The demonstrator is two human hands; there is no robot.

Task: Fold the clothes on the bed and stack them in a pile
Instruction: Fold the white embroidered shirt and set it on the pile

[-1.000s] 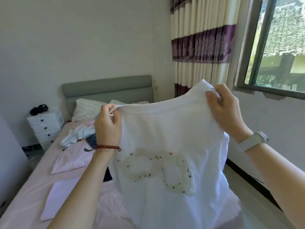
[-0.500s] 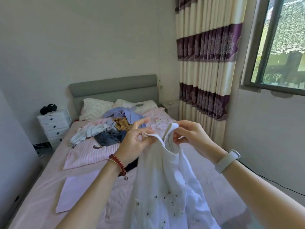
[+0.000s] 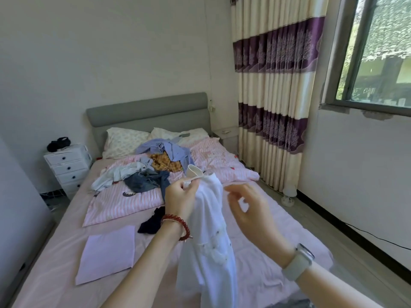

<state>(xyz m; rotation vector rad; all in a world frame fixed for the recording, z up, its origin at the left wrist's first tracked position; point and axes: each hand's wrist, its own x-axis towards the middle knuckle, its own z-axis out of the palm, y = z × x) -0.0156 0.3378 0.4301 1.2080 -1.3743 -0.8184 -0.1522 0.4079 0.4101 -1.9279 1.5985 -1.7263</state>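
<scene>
Lighting: bright daylight, source window (image 3: 378,56) far right; outdoor view overexposed, washed. Wall (image 3: 111,52) evenly lit, pale, no hard shadows. Bed sheet (image 3: 66,252) soft pink, low contrast; faint shade under clothes heap (image 3: 153,167). Blur: right hand (image 3: 246,210) motion-smeared at fingers; left hand (image 3: 180,201) sharper. White shirt (image 3: 209,241) near blown-out, folds weakly defined. Distortion: wide-angle bending at edges, curtain (image 3: 273,90) and window frame leaning. Overall sharpness moderate, compression softness throughout.
</scene>
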